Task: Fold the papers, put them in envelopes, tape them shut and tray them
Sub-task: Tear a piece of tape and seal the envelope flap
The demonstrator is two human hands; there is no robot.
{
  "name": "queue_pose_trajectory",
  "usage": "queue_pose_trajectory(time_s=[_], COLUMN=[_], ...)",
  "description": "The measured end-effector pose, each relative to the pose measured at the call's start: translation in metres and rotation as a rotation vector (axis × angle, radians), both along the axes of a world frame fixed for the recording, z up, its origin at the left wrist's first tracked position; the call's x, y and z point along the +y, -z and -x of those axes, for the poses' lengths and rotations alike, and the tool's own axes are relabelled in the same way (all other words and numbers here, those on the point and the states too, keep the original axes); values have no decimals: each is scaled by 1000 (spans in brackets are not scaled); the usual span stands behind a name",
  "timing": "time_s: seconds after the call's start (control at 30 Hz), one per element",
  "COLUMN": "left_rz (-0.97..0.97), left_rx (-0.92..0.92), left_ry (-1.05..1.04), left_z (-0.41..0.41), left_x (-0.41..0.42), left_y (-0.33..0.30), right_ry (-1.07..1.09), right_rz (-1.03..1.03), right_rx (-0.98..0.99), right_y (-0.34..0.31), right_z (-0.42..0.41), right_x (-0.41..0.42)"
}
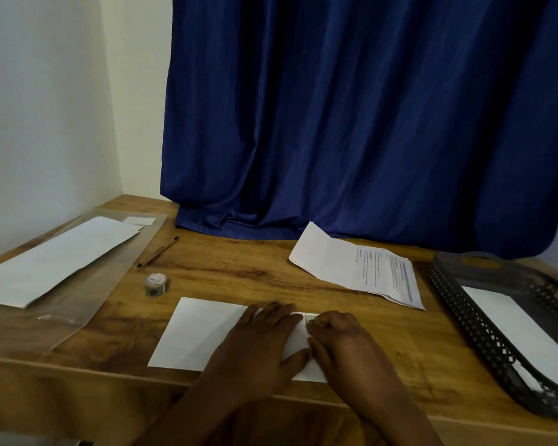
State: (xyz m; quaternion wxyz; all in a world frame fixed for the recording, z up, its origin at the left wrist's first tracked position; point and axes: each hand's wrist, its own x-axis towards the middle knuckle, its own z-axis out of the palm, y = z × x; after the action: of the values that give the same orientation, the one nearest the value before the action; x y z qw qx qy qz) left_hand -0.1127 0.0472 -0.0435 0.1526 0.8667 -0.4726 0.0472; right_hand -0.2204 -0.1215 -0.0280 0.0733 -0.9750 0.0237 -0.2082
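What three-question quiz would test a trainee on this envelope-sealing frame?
1. True or false: the roll of tape stands on the envelope.
2. What already lies in the tray? A) an envelope B) the pen C) nothing
3. Fill in: the left hand lies flat on the envelope while the right hand presses a strip of ____ with its fingers.

Key: 1 false, it stands on the table beyond it; 2 A; 3 tape.
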Motion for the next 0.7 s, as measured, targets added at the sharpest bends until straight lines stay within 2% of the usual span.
queue_pose_trajectory(time_s=[0.3,0.43,0.57,0.7], left_rz=[-32,-46,-26,-27], left_rx=[-13,-37,-25,-6], left_ry=[34,28,9,-5], left_z=[1,0,0,0], left_x=[0,0,-1,-1], left_y=[-2,0,0,1], right_ry=[-15,5,39,41], right_rz=[-97,-217,-132,-27], right_rx=[35,-23,-57,39], right_y=[5,2,0,0], right_z=[16,15,7,-6], right_x=[3,-1,-1,0])
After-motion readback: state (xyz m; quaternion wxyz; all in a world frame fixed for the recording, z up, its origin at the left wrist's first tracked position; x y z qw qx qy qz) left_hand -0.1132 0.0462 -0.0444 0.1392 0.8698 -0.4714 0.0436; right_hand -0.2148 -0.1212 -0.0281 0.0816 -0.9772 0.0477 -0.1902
